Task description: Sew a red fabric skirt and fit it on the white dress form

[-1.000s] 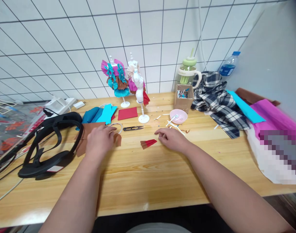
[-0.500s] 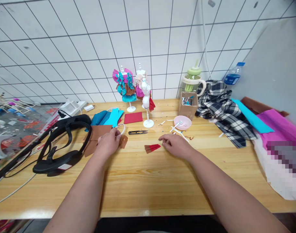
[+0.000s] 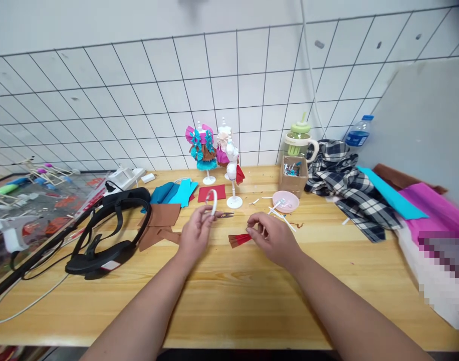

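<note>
My left hand [image 3: 195, 233] is closed on a white ring-shaped strip, perhaps a roll of tape [image 3: 214, 201], raised over the table. Just beyond it lie black thread snips [image 3: 226, 215], partly covered by the fingers. My right hand [image 3: 272, 235] has its fingers curled at the red end of a small pleated red-and-brown paper fan [image 3: 239, 240]; whether it grips the fan is unclear. A bare white mini dress form [image 3: 232, 168] stands behind, near a red paper rectangle [image 3: 217, 193].
Two decorated dress forms [image 3: 206, 150] stand at the wall. Brown sheets [image 3: 165, 214], blue paper [image 3: 184, 192] and a black headset [image 3: 109, 250] are left. A pink dish [image 3: 285, 201], cardboard box [image 3: 292, 180], green-lidded jug [image 3: 299, 143] and checked cloth [image 3: 350, 185] are right.
My left hand has lifted the white ring and moved right with it, away from the brown paper. My right hand's fingers have curled in and come over the fan's red end. The view has tilted up.
</note>
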`<state>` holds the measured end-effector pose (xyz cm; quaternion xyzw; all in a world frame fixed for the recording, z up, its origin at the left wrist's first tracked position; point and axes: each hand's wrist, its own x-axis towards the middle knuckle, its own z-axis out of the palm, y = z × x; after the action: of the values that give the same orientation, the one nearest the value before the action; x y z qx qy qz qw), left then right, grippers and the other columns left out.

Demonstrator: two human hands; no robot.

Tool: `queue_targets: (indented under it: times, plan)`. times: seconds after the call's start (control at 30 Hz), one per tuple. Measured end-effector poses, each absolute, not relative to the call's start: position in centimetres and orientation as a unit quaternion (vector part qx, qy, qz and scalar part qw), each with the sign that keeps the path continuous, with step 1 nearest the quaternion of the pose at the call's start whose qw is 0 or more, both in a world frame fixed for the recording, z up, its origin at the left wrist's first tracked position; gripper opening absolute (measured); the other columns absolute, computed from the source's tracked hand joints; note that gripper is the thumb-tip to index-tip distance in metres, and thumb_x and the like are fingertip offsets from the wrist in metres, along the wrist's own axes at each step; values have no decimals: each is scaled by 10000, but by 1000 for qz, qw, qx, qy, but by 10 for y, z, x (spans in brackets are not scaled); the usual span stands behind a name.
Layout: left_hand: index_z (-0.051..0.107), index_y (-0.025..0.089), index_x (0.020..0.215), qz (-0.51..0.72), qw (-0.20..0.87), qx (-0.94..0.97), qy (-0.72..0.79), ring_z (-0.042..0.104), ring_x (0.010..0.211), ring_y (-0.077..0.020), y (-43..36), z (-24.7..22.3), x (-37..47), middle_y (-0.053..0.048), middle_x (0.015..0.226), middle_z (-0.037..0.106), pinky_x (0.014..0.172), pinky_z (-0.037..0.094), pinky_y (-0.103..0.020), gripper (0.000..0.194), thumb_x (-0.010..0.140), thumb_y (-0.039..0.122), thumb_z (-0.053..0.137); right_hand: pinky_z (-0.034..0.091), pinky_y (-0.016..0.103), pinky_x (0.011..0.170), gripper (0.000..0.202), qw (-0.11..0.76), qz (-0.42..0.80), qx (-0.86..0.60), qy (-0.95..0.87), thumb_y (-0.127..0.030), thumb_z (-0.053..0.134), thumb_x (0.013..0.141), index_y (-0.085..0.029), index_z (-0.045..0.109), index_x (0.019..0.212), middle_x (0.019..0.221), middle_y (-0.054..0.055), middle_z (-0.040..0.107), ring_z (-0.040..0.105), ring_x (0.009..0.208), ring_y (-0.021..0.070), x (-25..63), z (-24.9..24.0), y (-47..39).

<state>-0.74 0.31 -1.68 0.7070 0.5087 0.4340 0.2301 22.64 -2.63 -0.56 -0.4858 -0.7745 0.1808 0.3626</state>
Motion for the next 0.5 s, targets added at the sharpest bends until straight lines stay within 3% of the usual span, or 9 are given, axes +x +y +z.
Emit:
queue_targets:
  times: [0.13,0.23,0.4,0.5]
  plan:
    - [451,212,1190,398,313,751,423,655,1099,-209,-12,-19,10,-102,1085,730,963,480,-369,279,944,344,463,475,298,792,343,437,197,-454,-752,-308,567,886,-216,507,1211,1168,71,664,606,958,187,211,-4,-37]
    - [474,219,1208,358,344,775,391,682,1030,-207,-19,-19,16,-99,1143,702,891,522,-340,294,935,328,488,487,326,838,417,468,203,-441,-738,-282,596,867,-245,491,1269,1232,68,642,608,1015,200,207,-9,-37]
    - [534,220,1191,322,255,840,355,647,1010,-198,-22,-16,20,-76,1130,683,876,489,-327,259,943,275,483,489,362,884,500,510,232,-408,-721,-198,633,831,-272,429,1282,1225,54,666,585,1160,224,206,-17,-34]
    - [599,216,1090,287,207,875,330,620,912,-183,-19,-13,20,-53,972,688,826,466,-314,205,961,233,440,489,364,898,535,508,247,-403,-720,-149,622,825,-279,390,1288,1215,47,677,576,1191,215,206,-19,-34]
